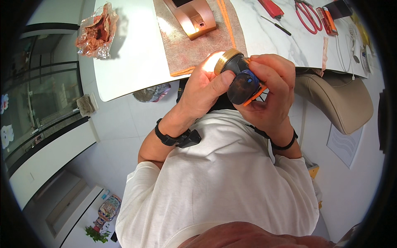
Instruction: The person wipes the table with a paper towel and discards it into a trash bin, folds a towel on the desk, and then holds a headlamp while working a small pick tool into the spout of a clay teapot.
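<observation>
Close in front of my chest, near the table's front edge, I hold a lit headlamp (pixel 237 65) with a gold rim, a black body and orange parts. My left hand (pixel 202 87) is wrapped round its rim, thumb on the body, and bright light falls on those fingers. The fingers of my right hand (pixel 276 81) are closed on the orange part at its side. A dark, rounded, shiny part with a blue sheen faces up between the hands. What the right fingertips press on is partly hidden.
On the white table (pixel 128 78) lies a grey-brown cloth (pixel 188 53) with an orange edge, under a copper-coloured housing (pixel 194 20). A crumpled plastic bag (pixel 98 31) lies far left. Toward the right are a screwdriver (pixel 276 25), red-handled scissors (pixel 308 18) and a beige chair back (pixel 337 99).
</observation>
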The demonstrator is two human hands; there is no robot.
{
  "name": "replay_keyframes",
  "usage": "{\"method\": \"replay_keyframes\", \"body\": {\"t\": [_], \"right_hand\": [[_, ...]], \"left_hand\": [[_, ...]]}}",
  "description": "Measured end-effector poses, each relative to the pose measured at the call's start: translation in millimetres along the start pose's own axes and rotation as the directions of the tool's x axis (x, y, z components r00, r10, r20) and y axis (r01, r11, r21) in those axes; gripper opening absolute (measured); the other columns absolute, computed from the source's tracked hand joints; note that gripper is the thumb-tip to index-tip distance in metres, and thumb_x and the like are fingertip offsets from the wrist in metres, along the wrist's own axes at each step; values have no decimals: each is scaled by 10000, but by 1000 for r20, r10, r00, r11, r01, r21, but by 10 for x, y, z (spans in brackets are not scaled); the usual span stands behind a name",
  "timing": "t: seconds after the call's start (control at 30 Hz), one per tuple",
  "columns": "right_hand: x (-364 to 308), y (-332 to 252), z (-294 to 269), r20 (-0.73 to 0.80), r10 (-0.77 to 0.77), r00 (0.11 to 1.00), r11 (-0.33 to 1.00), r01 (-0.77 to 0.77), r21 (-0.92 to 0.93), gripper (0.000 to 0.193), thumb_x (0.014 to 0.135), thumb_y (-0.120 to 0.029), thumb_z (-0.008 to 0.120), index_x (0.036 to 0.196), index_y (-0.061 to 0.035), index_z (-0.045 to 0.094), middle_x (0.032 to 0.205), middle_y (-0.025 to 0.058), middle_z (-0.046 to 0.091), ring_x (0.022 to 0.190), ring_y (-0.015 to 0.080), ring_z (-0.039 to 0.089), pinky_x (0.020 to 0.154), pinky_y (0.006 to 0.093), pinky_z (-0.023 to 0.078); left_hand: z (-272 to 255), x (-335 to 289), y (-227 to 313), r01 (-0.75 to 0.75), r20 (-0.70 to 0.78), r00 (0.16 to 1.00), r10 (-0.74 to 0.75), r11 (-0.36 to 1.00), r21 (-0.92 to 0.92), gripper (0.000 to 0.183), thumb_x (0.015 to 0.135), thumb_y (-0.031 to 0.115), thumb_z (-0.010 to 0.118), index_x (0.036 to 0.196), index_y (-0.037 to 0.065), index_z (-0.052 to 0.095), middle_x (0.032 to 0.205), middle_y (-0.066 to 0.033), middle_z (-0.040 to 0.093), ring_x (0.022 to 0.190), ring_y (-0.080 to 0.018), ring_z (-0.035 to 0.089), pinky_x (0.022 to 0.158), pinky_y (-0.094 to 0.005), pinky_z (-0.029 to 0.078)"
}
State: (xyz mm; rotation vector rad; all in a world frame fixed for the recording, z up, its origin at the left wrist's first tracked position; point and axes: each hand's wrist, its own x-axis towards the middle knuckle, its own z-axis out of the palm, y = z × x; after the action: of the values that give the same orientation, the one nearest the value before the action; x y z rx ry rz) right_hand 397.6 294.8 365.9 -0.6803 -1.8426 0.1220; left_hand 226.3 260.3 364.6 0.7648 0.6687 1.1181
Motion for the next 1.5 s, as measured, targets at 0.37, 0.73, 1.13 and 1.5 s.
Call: {"method": "replay_keyframes", "body": {"t": [0.37,0.73,1.13,1.5], "right_hand": [[125,0,-26,-7,-63,998,993,62,-101,499,758,-144,855,1203,-44,652,1147,140,617,968,277,604,795,351,522],[50,-37,475,-88,-127,988,977,110,-181,301,814,-64,774,1107,-92,709,1087,134,635,950,252,590,679,259,533],[131,193,536,-97,-148,984,989,145,-32,314,877,-299,749,1128,-130,662,1094,133,623,938,288,612,718,325,553],[-37,1347,-243,15,309,951,854,-270,-445,218,813,-96,772,1022,-68,717,946,95,684,830,278,648,702,352,514]], "left_hand": [[-128,28,-138,-414,-89,889,448,872,262,633,1015,239,645,1492,-4,307,1197,-154,602,999,-192,666,850,-306,552],[-399,231,-304,-336,302,452,839,-154,929,498,861,177,799,1300,53,600,1240,-186,544,1108,-270,561,814,-305,520],[-653,477,-209,-378,403,439,803,-242,893,331,897,141,727,1205,49,648,1206,-159,588,1009,-256,633,828,-311,544],[-686,485,-184,-434,194,619,761,126,892,695,822,331,843,1343,-3,526,1282,-176,565,1181,-290,592,992,-379,533]]}}
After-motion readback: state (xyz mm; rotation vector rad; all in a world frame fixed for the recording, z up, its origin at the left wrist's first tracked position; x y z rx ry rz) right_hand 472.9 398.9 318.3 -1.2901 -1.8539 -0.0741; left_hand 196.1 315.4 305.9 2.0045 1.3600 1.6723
